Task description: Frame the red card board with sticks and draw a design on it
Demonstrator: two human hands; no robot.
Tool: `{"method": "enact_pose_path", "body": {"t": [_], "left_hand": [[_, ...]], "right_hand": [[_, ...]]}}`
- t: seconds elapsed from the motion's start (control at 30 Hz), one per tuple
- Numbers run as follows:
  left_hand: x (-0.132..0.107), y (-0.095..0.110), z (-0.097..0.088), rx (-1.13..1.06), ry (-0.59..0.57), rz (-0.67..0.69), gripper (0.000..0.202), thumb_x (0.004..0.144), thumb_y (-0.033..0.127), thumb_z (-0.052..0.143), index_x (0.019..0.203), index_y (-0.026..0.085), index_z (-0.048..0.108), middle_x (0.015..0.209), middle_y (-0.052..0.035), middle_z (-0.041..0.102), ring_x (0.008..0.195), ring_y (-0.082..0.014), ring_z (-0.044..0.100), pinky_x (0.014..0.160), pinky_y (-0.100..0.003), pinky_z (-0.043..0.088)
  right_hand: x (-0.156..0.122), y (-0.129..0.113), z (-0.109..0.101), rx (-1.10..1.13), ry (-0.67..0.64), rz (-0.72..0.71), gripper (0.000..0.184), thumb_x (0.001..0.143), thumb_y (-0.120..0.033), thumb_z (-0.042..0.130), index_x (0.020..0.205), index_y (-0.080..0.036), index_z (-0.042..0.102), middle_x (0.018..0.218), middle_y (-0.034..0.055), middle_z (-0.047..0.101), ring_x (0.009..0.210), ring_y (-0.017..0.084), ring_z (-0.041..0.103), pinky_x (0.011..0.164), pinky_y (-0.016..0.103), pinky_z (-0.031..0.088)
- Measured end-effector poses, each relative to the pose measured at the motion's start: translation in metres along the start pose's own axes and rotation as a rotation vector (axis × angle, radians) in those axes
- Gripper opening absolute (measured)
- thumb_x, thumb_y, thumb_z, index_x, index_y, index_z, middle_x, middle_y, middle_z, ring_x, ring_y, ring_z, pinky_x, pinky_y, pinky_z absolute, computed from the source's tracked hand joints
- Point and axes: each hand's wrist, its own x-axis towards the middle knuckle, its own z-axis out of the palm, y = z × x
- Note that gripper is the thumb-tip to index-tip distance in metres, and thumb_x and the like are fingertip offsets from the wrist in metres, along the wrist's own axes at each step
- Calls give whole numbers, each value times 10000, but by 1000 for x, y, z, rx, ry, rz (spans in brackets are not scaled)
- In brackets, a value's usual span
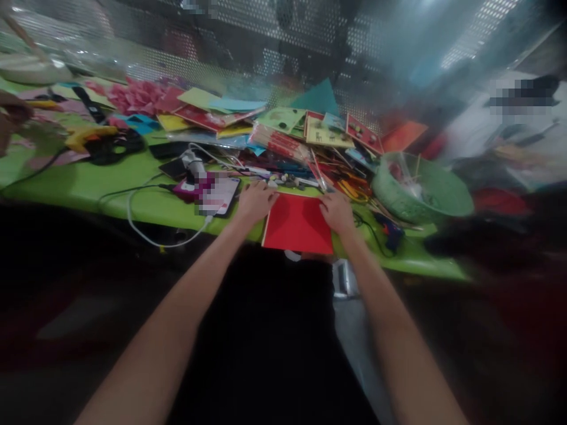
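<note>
A red sheet of paper (pixel 296 226) lies at the near edge of the green table (pixel 110 189), partly over the edge. My left hand (pixel 256 200) rests on its upper left corner, fingers bent down onto it. On the upper right corner sits my right hand (pixel 337 211), fingers curled and pressing the paper. The picture is blurred, so the fingertips are hard to make out.
Behind the sheet lies a heap of coloured cards and papers (pixel 283 127). A green bowl (pixel 420 190) stands to the right. Left of the sheet are a phone (pixel 217 198), white and black cables (pixel 137 221), a yellow glue gun (pixel 88 137) and pink paper flowers (pixel 135 95).
</note>
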Motion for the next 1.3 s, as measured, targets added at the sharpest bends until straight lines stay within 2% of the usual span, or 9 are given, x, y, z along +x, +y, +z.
{"method": "enact_pose_path", "body": {"t": [0.37,0.7,0.93,1.17,1.3], "left_hand": [[3,-1,0,5,-39,-2,373,1039,388,467,1225,303,778,1285,-126,685,1300,-358,550,1099,-553,387],[1,2,-2,60,-38,24,414,1057,418,423,1297,296,738,1272,-122,697,1270,-332,573,1087,-506,403],[2,2,-2,84,-75,14,436,1058,437,421,1338,281,717,1350,-119,665,1321,-331,545,1115,-508,390],[1,3,-5,97,-80,3,447,1070,425,394,1366,274,694,1349,-118,674,1317,-325,555,1106,-498,404],[2,4,-4,102,-75,1,443,1067,425,401,1343,264,708,1367,-121,665,1328,-330,550,1115,-494,396]], "right_hand": [[1,4,2,-19,-8,-2,351,999,-236,523,1248,-188,766,1240,136,744,1196,328,606,1074,500,427],[-1,1,-3,-13,17,37,347,1019,-244,504,1232,-194,774,1251,136,749,1216,316,609,1092,488,417],[0,4,1,14,-5,39,354,1002,-230,526,1251,-160,767,1255,143,746,1216,327,608,1100,492,417],[-1,12,3,110,136,124,370,1001,-203,486,1222,-172,780,1245,131,760,1199,305,626,1090,468,451],[4,9,-8,133,173,155,393,986,-163,483,1257,-180,767,1251,124,756,1198,296,632,1096,456,460]]}}
